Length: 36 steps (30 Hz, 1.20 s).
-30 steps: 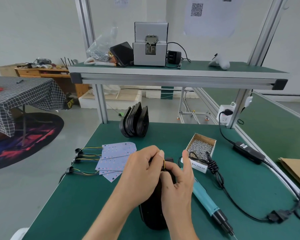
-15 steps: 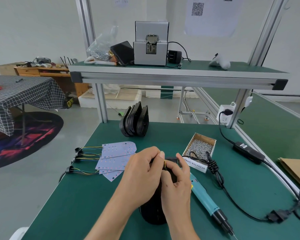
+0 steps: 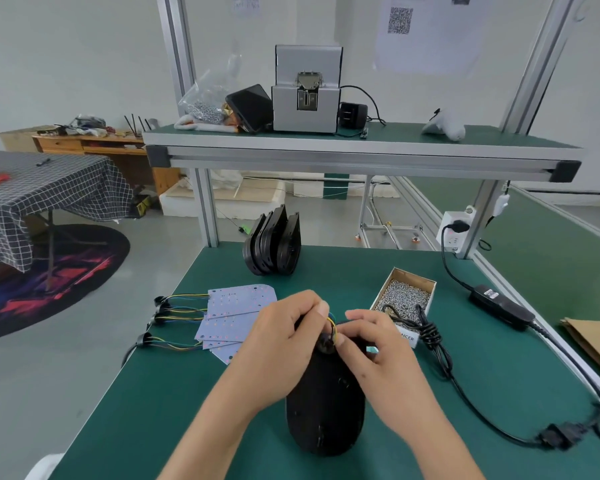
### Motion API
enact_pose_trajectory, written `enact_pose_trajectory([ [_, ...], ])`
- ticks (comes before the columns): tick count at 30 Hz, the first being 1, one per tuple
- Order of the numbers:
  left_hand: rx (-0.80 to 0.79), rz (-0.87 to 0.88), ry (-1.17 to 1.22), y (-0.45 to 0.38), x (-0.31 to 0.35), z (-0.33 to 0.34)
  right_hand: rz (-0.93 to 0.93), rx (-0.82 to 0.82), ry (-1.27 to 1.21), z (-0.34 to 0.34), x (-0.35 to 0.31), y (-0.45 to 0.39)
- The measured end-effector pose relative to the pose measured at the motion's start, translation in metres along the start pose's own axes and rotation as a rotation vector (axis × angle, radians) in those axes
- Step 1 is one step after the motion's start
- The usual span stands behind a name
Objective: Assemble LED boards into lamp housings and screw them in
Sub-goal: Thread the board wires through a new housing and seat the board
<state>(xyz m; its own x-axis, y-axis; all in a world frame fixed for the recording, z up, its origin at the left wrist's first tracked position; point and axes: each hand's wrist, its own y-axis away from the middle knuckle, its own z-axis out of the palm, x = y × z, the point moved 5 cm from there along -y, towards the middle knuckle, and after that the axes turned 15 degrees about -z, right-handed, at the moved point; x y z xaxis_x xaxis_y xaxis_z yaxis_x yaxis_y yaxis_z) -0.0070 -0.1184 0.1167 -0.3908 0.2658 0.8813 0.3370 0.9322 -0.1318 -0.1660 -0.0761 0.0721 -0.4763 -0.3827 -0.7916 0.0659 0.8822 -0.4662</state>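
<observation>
A black lamp housing (image 3: pixel 326 407) lies on the green bench in front of me, its narrow end pointing away. My left hand (image 3: pixel 284 344) grips that far end and pinches the yellow and blue wires (image 3: pixel 331 322) that come out there. My right hand (image 3: pixel 374 344) pinches the black grommet (image 3: pixel 326 346) at the wire exit. Several pale LED boards (image 3: pixel 238 311) with wire tails are fanned out to the left. A box of screws (image 3: pixel 406 294) stands to the right. The electric screwdriver is mostly hidden behind my right hand.
A stack of black housings (image 3: pixel 274 245) stands upright at the bench's far side. The screwdriver's coiled black cable (image 3: pixel 433 341) and power adapter (image 3: pixel 503 306) lie to the right. A screw feeder (image 3: pixel 305 91) sits on the upper shelf. Brown cardboard (image 3: pixel 596 344) lies at the right edge.
Both hands have shifted slightly toward the housing's far end. My right fingers have curled down from an extended pose onto the grommet. The wires now show between the two hands.
</observation>
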Motion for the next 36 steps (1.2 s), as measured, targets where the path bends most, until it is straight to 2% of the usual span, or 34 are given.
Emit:
enact_pose_trajectory([
  [5,-0.005,0.001,-0.001,0.000,-0.001,-0.002,-0.044,-0.221,0.057,-0.006,-0.004,-0.008],
  [12,-0.051,-0.085,-0.092,0.006,-0.019,-0.013,-0.049,-0.210,0.176,-0.011,0.004,-0.009],
  [17,-0.328,-0.254,-0.384,0.022,-0.038,-0.009,-0.041,-0.193,0.255,-0.016,0.007,-0.004],
  [19,-0.356,-0.257,-0.440,0.026,-0.035,-0.001,-0.050,-0.194,0.278,-0.016,0.006,-0.004],
  [21,-0.313,-0.255,-0.443,0.025,-0.026,0.005,-0.064,-0.193,0.302,-0.016,0.004,-0.003],
  [24,-0.162,-0.240,-0.430,0.016,-0.009,0.011,-0.095,-0.203,0.349,-0.017,-0.002,-0.004],
  [27,-0.044,-0.219,-0.597,0.004,-0.001,0.022,-0.092,-0.226,0.385,-0.019,-0.004,-0.005],
  [33,-0.045,-0.148,-0.733,0.013,-0.012,0.049,-0.009,-0.216,0.391,-0.030,0.001,0.000],
  [36,-0.006,-0.117,-0.628,0.025,-0.016,0.055,-0.008,-0.175,0.430,-0.028,0.002,0.006],
])
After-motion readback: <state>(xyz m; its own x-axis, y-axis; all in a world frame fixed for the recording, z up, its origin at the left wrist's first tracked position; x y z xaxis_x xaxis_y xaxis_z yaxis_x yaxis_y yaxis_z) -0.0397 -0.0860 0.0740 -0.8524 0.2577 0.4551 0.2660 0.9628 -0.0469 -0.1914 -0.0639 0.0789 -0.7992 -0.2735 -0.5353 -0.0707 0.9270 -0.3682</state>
